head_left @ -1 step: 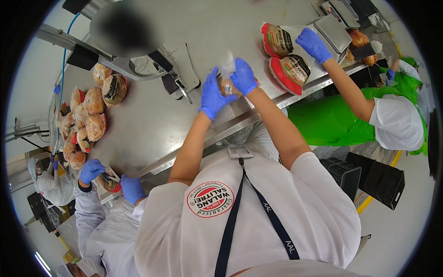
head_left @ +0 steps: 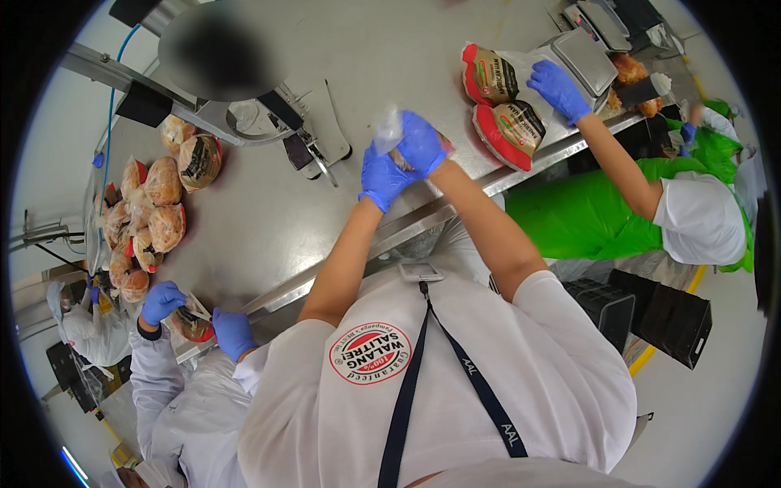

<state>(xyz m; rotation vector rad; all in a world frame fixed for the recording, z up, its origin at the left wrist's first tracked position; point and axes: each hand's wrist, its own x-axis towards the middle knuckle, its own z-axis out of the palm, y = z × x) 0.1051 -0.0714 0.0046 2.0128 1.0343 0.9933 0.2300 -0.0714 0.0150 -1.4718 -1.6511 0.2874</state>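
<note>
Both of my hands wear blue gloves and meet above the near edge of the steel table. Between them is a bagged ham (head_left: 399,160), mostly covered by my fingers. My left hand (head_left: 382,176) is closed around its left side. From the right, my right hand (head_left: 421,143) wraps over the ham and the gathered bag. The loose clear top of the bag (head_left: 388,130) sticks up beyond my fingers. Just left of my hands stands a metal bag-closing device (head_left: 313,134) on a flat base.
Several bagged hams (head_left: 163,180) are heaped at the left. Two more in red-and-gold bags (head_left: 509,132) lie at the right, near a co-worker's gloved hand (head_left: 560,91) and a scale (head_left: 584,61). At lower left another co-worker's hands hold a bag (head_left: 192,321). Black crates (head_left: 671,313) stand below.
My hands have drawn together, the right one closing over the bagged ham and hiding more of it. The bag's loose top has shifted slightly left. The co-worker's hand at right moved a little.
</note>
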